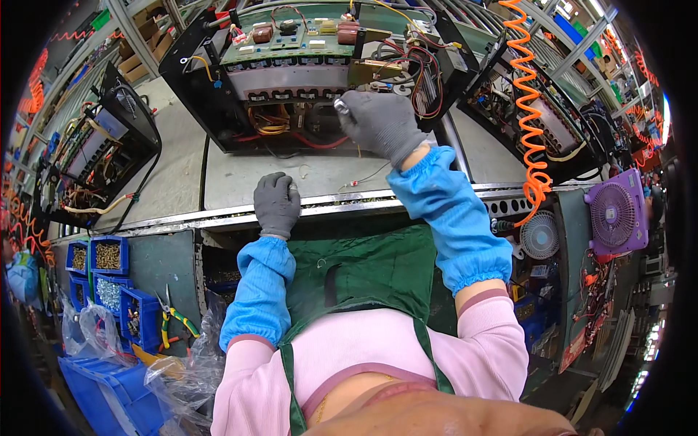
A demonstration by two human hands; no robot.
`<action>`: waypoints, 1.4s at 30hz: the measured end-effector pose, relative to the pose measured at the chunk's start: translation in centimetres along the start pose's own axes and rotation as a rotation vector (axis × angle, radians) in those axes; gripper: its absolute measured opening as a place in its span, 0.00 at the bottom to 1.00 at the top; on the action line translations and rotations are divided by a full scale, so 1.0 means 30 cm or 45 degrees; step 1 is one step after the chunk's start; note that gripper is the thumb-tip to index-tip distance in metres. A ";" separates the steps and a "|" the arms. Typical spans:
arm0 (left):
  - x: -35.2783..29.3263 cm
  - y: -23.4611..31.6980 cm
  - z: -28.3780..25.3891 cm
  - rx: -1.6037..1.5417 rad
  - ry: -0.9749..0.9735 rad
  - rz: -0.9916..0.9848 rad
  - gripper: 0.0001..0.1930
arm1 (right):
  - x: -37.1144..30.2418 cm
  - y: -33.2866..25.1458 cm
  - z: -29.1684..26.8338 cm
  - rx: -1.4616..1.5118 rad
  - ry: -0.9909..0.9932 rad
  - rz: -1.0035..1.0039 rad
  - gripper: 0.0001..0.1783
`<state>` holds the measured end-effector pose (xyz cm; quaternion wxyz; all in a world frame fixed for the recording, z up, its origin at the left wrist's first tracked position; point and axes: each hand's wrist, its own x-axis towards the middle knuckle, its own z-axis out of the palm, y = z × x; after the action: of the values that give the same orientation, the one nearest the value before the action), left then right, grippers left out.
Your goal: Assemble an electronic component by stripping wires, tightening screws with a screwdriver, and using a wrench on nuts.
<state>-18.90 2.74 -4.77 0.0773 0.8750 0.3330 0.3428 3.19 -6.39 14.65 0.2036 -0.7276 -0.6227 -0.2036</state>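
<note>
An open black equipment chassis [218,109] stands in front of me, with a green circuit board [291,47] on top and bundled wires inside. My right hand [382,123], in a grey glove, is closed before the wiring on its right side. A small silvery bit shows at its fingertips, too small to name. By the bench's front rail, my left hand [276,205], also gloved, has its fingers curled together; whatever they may hold is hidden. A thin wire with small connectors [354,183] lies on the bench between my hands and the rail.
Other open chassis stand left [102,145] and right [538,109]. An orange coiled hose [527,109] hangs at the right, near a purple fan [616,212]. Blue bins of screws [109,256], green-and-yellow-handled pliers [173,320] and clear plastic bags [185,381] lie lower left.
</note>
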 end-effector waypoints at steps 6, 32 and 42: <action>-0.006 -0.007 -0.008 -0.004 0.007 0.008 0.09 | -0.132 -0.079 -0.118 0.598 0.207 0.152 0.07; 0.001 0.006 -0.007 0.108 0.021 0.051 0.11 | -0.818 -0.125 -0.015 1.747 -0.383 1.468 0.17; 0.001 0.000 -0.006 0.077 0.025 0.059 0.11 | -0.831 -0.071 0.118 1.804 -0.093 1.673 0.17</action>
<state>-19.00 2.75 -4.62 0.0396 0.8810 0.3238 0.3428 -2.29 -24.66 -1.91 0.6490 -0.6449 -0.0757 0.3965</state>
